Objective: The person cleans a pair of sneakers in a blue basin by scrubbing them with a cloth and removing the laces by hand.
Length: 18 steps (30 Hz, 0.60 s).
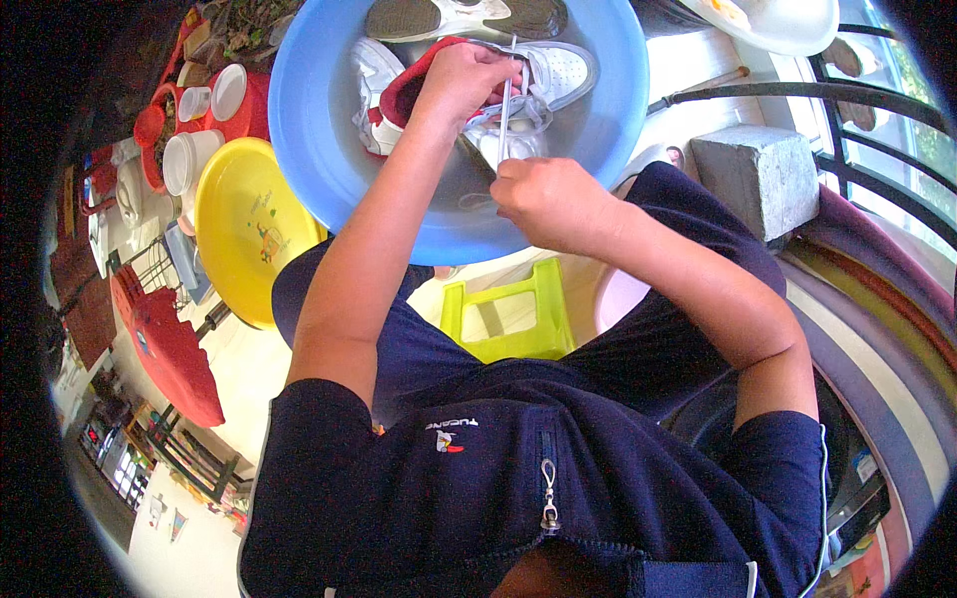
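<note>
A white sneaker [557,71] with red lining lies in a blue plastic basin [318,179] in front of me. My left hand [475,78] grips the sneaker around its opening and lacing. Lower down, my right hand [553,202] is closed on the end of a flat white strip, apparently a shoelace [505,123], stretched straight between the hands. Cloudy water covers part of the basin's bottom. At the far side, another shoe shows its dark and white sole [463,19]. More white shoe parts [377,67] are partly hidden beneath the sneaker.
A yellow basin [239,232] leans left of the blue one. Between my knees is a lime-green plastic stool [516,329]. To the right stand a grey block [755,179] and a black metal railing [792,91]. White and red tubs [191,157] crowd the left.
</note>
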{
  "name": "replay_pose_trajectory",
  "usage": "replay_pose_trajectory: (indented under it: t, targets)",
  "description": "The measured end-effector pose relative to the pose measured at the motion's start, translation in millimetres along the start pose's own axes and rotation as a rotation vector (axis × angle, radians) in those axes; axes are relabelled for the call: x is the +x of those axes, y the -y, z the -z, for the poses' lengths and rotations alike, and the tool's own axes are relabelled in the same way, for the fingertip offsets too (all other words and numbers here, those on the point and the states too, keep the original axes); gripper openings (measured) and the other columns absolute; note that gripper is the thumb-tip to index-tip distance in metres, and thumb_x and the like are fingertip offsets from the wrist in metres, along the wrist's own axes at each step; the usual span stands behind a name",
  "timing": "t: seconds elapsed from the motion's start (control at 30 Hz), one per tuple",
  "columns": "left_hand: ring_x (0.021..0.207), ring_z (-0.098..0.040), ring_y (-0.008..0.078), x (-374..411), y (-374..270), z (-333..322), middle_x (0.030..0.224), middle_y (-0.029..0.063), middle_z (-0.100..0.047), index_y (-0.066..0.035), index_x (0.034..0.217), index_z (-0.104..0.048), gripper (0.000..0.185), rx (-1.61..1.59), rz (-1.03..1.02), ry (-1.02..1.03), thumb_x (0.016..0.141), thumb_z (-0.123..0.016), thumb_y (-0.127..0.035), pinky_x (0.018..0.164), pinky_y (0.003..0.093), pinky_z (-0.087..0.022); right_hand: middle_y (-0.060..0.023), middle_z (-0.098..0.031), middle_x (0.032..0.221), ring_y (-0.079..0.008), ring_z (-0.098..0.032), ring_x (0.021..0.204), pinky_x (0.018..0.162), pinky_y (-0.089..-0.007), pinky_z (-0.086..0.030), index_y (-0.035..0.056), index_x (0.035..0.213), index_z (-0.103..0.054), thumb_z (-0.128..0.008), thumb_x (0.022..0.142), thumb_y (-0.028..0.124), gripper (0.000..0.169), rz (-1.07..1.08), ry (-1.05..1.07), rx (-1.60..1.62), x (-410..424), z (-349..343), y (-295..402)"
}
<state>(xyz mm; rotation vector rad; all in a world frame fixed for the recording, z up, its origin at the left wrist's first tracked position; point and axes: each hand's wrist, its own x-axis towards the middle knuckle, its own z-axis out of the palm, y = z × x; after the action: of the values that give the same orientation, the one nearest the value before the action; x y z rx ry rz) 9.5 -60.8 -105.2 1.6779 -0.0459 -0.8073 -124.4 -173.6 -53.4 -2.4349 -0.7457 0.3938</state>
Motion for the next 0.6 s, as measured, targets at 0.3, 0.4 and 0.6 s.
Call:
replay_pose_trajectory:
  t: [0.3,0.4,0.6]
  targets:
    - [0.063,-0.061,0.0166,0.6,3.8,7.7,0.071,0.0101,-0.064,0.001,0.083,-0.065,0.019,0.316,-0.08,-0.049,0.071,-0.064,-0.014,0.06,0.0291,-0.048,-0.0186,-0.06,0.071,-0.0339,-0.06,0.068,0.064,-0.04,-0.048,0.0045,0.074,-0.065,-0.054,0.079,0.038,0.036,-0.538,-0.312,0.308,29.0,37.8,-54.6]
    - [0.068,-0.062,0.0269,0.9,5.1,7.1,0.073,0.0156,-0.064,-0.004,0.078,-0.067,0.021,0.674,-0.186,-0.118,0.066,-0.06,-0.021,0.066,0.0356,-0.048,-0.0222,-0.06,0.073,-0.0377,-0.06,0.073,0.07,-0.0417,-0.048,0.0042,0.075,-0.067,-0.054,0.076,0.036,0.034,-0.615,-0.413,0.474,41.7,14.3,-73.1]
    - [0.071,-0.061,0.0315,3.0,9.1,8.4,0.073,0.0183,-0.062,-0.004,0.073,-0.065,0.017,0.806,-0.246,-0.136,0.066,-0.057,-0.017,0.067,0.0375,-0.048,-0.0119,-0.061,0.066,-0.0203,-0.056,0.059,0.057,-0.0315,-0.045,0.002,0.079,-0.067,-0.058,0.077,0.027,0.026,-0.715,-0.413,0.51,64.1,-5.8,-75.6]
